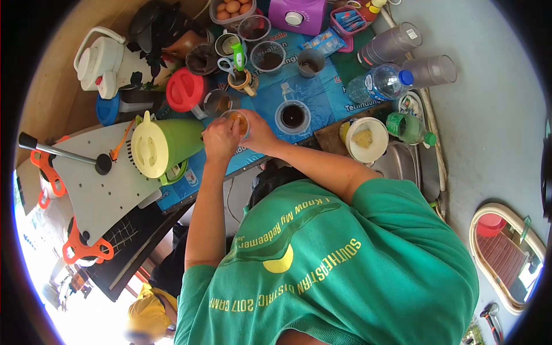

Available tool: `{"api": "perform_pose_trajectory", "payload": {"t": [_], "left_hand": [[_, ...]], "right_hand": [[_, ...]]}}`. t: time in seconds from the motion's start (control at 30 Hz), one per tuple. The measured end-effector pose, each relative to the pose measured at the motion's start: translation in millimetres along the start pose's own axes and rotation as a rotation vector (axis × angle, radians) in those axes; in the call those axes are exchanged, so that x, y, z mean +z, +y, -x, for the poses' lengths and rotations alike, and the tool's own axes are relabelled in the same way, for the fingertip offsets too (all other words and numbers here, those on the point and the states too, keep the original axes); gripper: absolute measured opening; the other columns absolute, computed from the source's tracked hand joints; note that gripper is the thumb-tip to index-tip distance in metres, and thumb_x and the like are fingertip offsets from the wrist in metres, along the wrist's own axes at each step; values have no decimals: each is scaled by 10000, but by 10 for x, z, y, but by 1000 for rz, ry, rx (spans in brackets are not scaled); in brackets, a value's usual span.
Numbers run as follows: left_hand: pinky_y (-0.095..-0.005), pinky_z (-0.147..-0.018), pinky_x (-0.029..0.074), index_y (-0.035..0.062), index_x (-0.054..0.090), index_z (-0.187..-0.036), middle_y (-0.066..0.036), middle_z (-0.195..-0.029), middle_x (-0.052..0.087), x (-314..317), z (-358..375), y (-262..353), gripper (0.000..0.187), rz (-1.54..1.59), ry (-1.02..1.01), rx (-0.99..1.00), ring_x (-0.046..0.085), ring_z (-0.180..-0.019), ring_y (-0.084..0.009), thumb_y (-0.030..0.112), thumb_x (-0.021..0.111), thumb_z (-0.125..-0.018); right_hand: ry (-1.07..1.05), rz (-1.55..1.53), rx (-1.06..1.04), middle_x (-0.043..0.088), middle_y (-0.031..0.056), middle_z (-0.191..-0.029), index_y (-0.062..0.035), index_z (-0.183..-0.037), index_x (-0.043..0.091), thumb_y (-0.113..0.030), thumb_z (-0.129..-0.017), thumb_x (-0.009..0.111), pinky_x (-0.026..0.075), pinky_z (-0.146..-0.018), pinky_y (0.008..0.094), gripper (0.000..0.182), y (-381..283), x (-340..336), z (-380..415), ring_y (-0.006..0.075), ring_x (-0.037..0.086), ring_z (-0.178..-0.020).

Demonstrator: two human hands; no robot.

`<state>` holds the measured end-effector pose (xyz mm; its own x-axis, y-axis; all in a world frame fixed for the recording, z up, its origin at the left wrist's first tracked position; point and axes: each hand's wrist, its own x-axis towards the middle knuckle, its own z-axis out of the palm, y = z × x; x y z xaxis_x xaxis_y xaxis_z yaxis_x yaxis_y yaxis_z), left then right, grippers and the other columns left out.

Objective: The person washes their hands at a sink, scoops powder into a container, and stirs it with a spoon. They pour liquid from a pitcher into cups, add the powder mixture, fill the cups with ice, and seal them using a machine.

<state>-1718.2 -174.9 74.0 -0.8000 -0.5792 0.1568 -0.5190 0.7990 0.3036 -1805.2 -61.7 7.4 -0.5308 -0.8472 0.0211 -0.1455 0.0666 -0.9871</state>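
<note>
Both hands meet at a clear plastic cup [242, 123] with something orange-brown inside, over the table's near edge. Around the cup's right side, my right hand [259, 133] is closed. My left hand [220, 138] has its fingers curled together at the cup's left rim; whatever is pinched in them is hidden. Just beyond stands another clear cup [216, 103] with a brownish content. A clear cup of dark liquid [293, 117] stands to the right. Left of my left hand is a green pitcher [178, 144] with a pale yellow lid.
A red-lidded pitcher [185, 90], a mug with a green-handled tool [246, 83], and a cup of dark contents [268, 57] stand behind. Rightward are a water bottle [376, 85], a white tub [368, 141] and a green bottle [408, 127]. A metal lever press [103, 178] occupies the left.
</note>
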Motion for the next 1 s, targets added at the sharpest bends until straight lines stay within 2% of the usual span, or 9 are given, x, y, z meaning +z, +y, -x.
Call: {"api": "perform_pose_trajectory", "payload": {"t": [0.07,0.37,0.47,0.57,0.67,0.73,0.83,0.93,1.0], "left_hand": [[-490,-639,531,16,687,-697,-162,-750,668,-26,13,-8,266,23,39,9,661,-713,-378,218,675,-870],[-491,-638,545,43,714,-733,-146,-766,685,-74,17,39,245,-31,-71,-39,675,-703,-357,236,664,-875],[-496,-634,541,46,708,-723,-149,-759,680,-56,14,1,258,28,37,-85,675,-701,-357,254,670,-872],[-501,-625,535,38,697,-709,-151,-761,682,-57,33,4,291,-2,-70,-34,673,-694,-361,278,685,-872],[-471,-647,528,37,706,-736,-152,-779,672,-126,45,20,245,33,-28,-119,660,-724,-362,240,691,-870],[-449,-680,532,60,706,-765,-110,-767,658,-319,116,25,192,35,-106,60,656,-766,-320,228,716,-857],[-421,-692,517,82,695,-768,-78,-755,632,-807,206,150,131,53,-59,185,625,-786,-281,186,752,-823],[-414,-673,500,78,690,-759,-63,-743,622,-1098,367,233,115,34,30,218,605,-777,-264,143,780,-788],[-413,-662,491,69,693,-768,-64,-741,622,-1215,421,230,112,8,-9,255,607,-766,-265,132,784,-782]], "right_hand": [[-7,21,32,551,187,-1328,-55,-1382,463,-144,-647,892,456,-1052,429,855,-14,-14,0,371,542,-1252],[-36,70,14,533,201,-1319,-49,-1392,441,-178,-655,888,448,-1064,432,872,7,-5,-33,381,535,-1247],[-70,65,43,535,204,-1315,-45,-1382,447,-182,-656,891,446,-1061,434,861,-50,-50,-34,382,535,-1243],[-45,125,-15,538,203,-1309,-46,-1366,457,-178,-648,897,446,-1055,436,853,39,-10,-44,383,532,-1242],[-28,90,-14,538,200,-1306,-41,-1354,465,-167,-645,892,447,-1050,438,836,77,10,-38,381,530,-1240],[-52,99,-5,537,203,-1307,-34,-1358,463,-160,-643,889,446,-1054,434,841,23,-20,-64,380,528,-1245],[-55,99,-6,534,203,-1311,-30,-1369,457,-148,-642,883,444,-1060,429,851,-19,-36,-70,377,523,-1255],[-16,81,-20,544,194,-1307,-40,-1373,464,-141,-641,880,447,-1058,426,849,-68,-64,-63,377,528,-1253],[14,73,-31,555,187,-1300,-47,-1370,474,-138,-639,879,451,-1054,427,841,-94,-59,-61,377,536,-1245]]}}
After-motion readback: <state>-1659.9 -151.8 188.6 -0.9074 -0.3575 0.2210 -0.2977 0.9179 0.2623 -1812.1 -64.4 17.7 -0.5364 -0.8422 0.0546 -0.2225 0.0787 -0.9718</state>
